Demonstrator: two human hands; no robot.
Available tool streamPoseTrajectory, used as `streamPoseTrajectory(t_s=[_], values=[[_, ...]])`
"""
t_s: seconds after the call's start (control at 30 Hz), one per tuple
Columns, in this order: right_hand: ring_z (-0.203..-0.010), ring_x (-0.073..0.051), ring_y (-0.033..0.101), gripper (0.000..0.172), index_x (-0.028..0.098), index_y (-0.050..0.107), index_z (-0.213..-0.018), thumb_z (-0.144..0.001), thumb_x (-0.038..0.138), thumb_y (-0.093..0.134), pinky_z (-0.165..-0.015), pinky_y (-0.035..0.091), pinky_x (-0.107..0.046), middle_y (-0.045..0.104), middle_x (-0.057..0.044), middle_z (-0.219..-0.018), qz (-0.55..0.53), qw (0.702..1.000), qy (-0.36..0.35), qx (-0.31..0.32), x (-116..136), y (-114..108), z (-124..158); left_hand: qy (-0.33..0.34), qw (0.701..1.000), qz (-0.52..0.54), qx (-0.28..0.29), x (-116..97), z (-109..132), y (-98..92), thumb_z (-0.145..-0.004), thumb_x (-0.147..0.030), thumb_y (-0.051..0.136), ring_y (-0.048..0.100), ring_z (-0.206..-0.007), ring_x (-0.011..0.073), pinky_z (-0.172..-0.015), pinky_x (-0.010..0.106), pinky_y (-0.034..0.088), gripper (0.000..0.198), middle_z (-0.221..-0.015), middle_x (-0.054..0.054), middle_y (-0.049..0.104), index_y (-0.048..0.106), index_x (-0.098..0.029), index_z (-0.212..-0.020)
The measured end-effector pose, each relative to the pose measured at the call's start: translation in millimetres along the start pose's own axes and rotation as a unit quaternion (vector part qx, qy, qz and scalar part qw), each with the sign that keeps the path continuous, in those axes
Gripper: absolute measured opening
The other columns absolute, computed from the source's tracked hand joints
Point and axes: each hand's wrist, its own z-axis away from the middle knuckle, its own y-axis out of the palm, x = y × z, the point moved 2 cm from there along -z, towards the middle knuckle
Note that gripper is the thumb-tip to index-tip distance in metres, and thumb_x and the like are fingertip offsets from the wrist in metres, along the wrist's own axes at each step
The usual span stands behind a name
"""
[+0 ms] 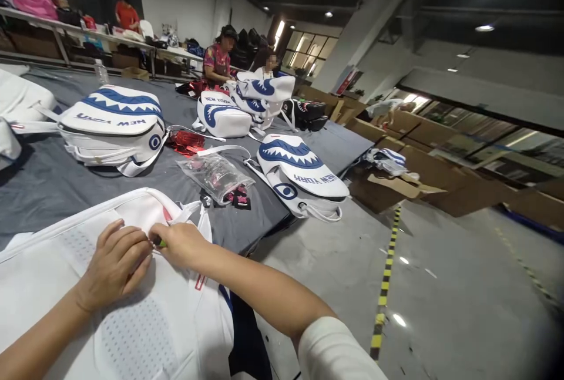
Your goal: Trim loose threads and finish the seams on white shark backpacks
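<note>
A white backpack [136,333] lies before me with its back panel up, showing dotted mesh padding. My left hand [115,262] rests on its upper part, fingers bent and drawn together at the fabric; what the fingertips pinch is hidden. Close against those fingertips, my right hand [181,245] is closed around a small tool with a green part [162,244]. Most of that tool is covered by the fingers, so its kind is unclear. Beside my right wrist, a white strap [200,218] and a small red-edged tag [200,282] show on the bag.
White-and-blue shark-mouth backpacks [117,113] [299,171] lie on the grey-covered table [158,183]. A clear plastic bag [215,174] and red foil packaging [185,141] lie between them. Co-workers [218,57] are across the table. Cardboard boxes [440,186] and yellow-black floor tape [388,268] are right.
</note>
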Motion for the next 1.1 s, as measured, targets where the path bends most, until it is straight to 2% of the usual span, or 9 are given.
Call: streamPoseTrajectory(t_s=[0.1, 0.3, 0.43, 0.6, 0.73, 0.87, 0.93, 1.03, 1.1], values=[[-0.083, -0.021, 0.067, 0.040, 0.031, 0.049, -0.132, -0.092, 0.026, 0.054, -0.063, 0.039, -0.028, 0.072, 0.000, -0.093, 0.013, 0.999, -0.032, -0.001, 3, 0, -2, -0.016, 0.999, 0.026, -0.011, 2, 3, 0.4, -0.081, -0.013, 0.061, 0.066, -0.100, 0.0316, -0.104, 0.061, 0.044, 0.026, -0.104, 0.009, 0.070, 0.059, -0.024, -0.104], [-0.082, -0.021, 0.068, 0.027, 0.026, 0.053, -0.122, -0.095, 0.026, 0.049, -0.058, 0.040, -0.028, 0.072, -0.002, -0.092, 0.084, 0.995, -0.051, 0.009, 4, -4, 1, -0.011, 0.998, 0.053, -0.028, 5, 3, 0.1, -0.080, -0.012, 0.060, 0.068, -0.093, 0.0328, -0.096, 0.062, 0.048, 0.027, -0.098, 0.007, 0.072, 0.054, -0.028, -0.102], [-0.075, -0.019, 0.066, 0.021, 0.019, 0.052, -0.116, -0.097, 0.016, 0.042, -0.054, 0.044, -0.029, 0.068, -0.003, -0.089, 0.174, 0.981, -0.076, -0.047, 10, 1, 8, -0.008, 0.999, 0.030, -0.039, 10, 3, -2.4, -0.079, -0.016, 0.061, 0.069, -0.085, 0.0328, -0.091, 0.060, 0.050, 0.030, -0.094, 0.008, 0.072, 0.054, -0.028, -0.106], [-0.068, -0.018, 0.063, 0.022, 0.019, 0.055, -0.100, -0.098, 0.013, 0.034, -0.044, 0.041, -0.028, 0.063, -0.005, -0.096, 0.291, 0.928, -0.129, -0.196, 11, 11, 17, -0.078, 0.977, -0.041, -0.194, 22, 7, -13.3, -0.071, -0.033, 0.067, 0.064, -0.069, 0.0331, -0.067, 0.048, 0.048, 0.030, -0.084, 0.010, 0.068, 0.058, -0.027, -0.099], [-0.066, -0.014, 0.060, 0.027, 0.018, 0.058, -0.092, -0.098, 0.011, 0.032, -0.045, 0.041, -0.026, 0.065, -0.005, -0.106, 0.320, 0.900, -0.178, -0.235, 15, 1, 12, -0.083, 0.963, -0.066, -0.249, 26, 13, -9.8, -0.069, -0.039, 0.068, 0.063, -0.078, 0.0349, -0.073, 0.047, 0.046, 0.038, -0.088, 0.013, 0.066, 0.061, -0.023, -0.103], [-0.098, -0.021, 0.062, 0.029, 0.015, 0.062, -0.095, -0.099, 0.011, 0.033, -0.056, 0.047, -0.027, 0.066, -0.008, -0.117, 0.315, 0.872, -0.231, -0.294, 36, -22, -30, -0.064, 0.962, -0.084, -0.253, 24, 16, -5.4, -0.074, -0.049, 0.065, 0.061, -0.078, 0.0273, -0.076, 0.042, 0.044, 0.036, -0.088, 0.008, 0.065, 0.060, -0.024, -0.098], [-0.103, -0.016, 0.061, 0.038, 0.013, 0.063, -0.089, -0.100, 0.010, 0.027, -0.062, 0.047, -0.022, 0.068, -0.003, -0.111, 0.297, 0.883, -0.212, -0.296, 47, -34, -61, -0.055, 0.965, -0.091, -0.240, 22, 15, -7.9, -0.076, -0.046, 0.065, 0.060, -0.082, 0.0248, -0.080, 0.042, 0.045, 0.033, -0.089, 0.005, 0.064, 0.058, -0.023, -0.099], [-0.097, -0.008, 0.062, 0.042, 0.011, 0.059, -0.073, -0.097, 0.010, 0.025, -0.069, 0.044, -0.019, 0.070, 0.003, -0.098, 0.244, 0.911, -0.185, -0.275, 56, -51, -83, -0.065, 0.983, -0.068, -0.158, 16, 10, -13.2, -0.081, -0.029, 0.063, 0.060, -0.088, 0.0237, -0.086, 0.044, 0.046, 0.026, -0.092, 0.005, 0.064, 0.055, -0.022, -0.104], [-0.097, -0.011, 0.063, 0.030, 0.012, 0.061, -0.079, -0.098, 0.014, 0.039, -0.078, 0.047, -0.027, 0.070, 0.000, -0.098, 0.178, 0.926, -0.174, -0.284, 54, -64, -65, -0.059, 0.993, -0.045, -0.094, 10, 6, -14.8, -0.083, -0.022, 0.060, 0.061, -0.093, 0.0244, -0.088, 0.045, 0.048, 0.025, -0.096, 0.006, 0.065, 0.055, -0.022, -0.107]])
